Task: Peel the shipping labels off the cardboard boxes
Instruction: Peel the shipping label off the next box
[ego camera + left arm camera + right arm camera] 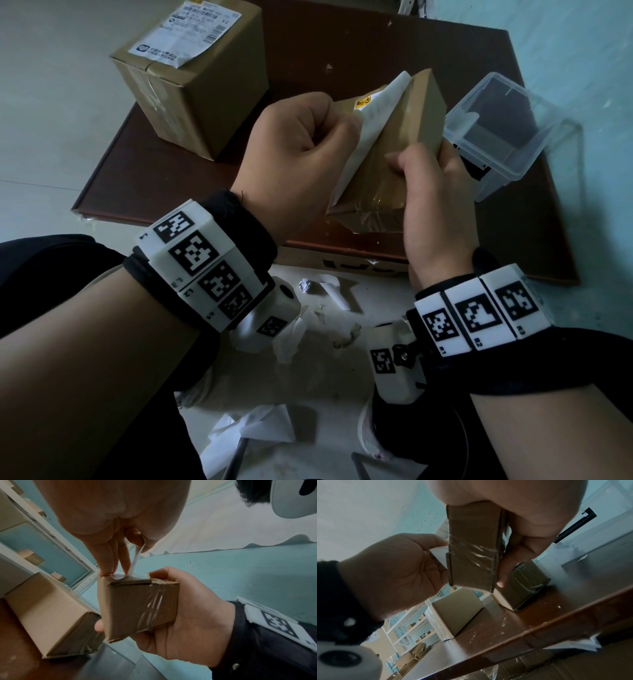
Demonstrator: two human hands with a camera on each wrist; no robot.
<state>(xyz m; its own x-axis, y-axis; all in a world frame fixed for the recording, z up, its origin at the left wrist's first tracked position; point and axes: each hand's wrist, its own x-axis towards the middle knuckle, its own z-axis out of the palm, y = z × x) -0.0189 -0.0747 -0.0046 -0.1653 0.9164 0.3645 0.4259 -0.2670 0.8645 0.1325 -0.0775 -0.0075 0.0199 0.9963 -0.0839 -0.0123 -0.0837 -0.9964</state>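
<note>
**Label partly peeled from hand-held box**

Left hand (294, 144) pinches the lifted white label (370, 137). Right hand (435, 192) grips the small cardboard box (400, 154), held above the brown board (359, 51); a larger labelled box (191, 78) stands left

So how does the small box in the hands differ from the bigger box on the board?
The small box is held in the air, gripped by the right hand; the big box stands on the brown board. The small box's label is partly peeled, pinched by the left hand; the big box's label lies flat on top. Both are taped brown cardboard.
</note>
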